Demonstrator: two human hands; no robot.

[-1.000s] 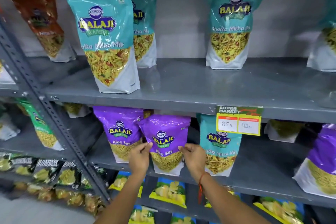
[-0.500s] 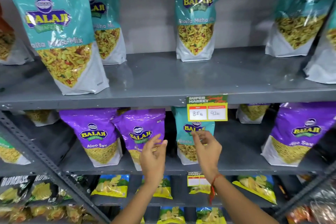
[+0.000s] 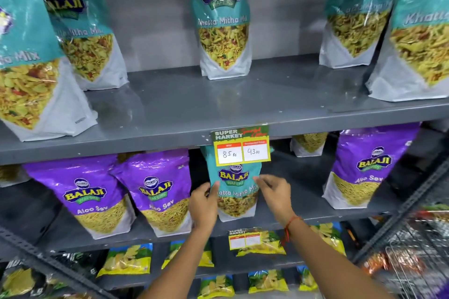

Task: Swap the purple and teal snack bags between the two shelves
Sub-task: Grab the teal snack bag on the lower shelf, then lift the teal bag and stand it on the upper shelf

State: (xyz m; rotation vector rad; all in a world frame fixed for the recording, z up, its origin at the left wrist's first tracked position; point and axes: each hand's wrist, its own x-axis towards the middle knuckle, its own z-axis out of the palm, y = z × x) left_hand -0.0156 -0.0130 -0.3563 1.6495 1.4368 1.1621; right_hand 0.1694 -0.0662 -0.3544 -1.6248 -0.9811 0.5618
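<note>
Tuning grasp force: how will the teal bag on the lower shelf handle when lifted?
The teal bag looks like a glossy film pouch, so probably slippery and floppy up top. Its loose snack fill sits low, so it likely sags and may tip if pushed high. The left hand and right hand flank its sides; a two-sided grip seems wise.

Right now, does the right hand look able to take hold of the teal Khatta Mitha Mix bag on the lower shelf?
Probably yes. The right hand is already at the right edge of the teal Khatta Mitha Mix bag, with nothing between them. The price tag hangs over only the bag's top, and the left hand is at its other edge.
</note>
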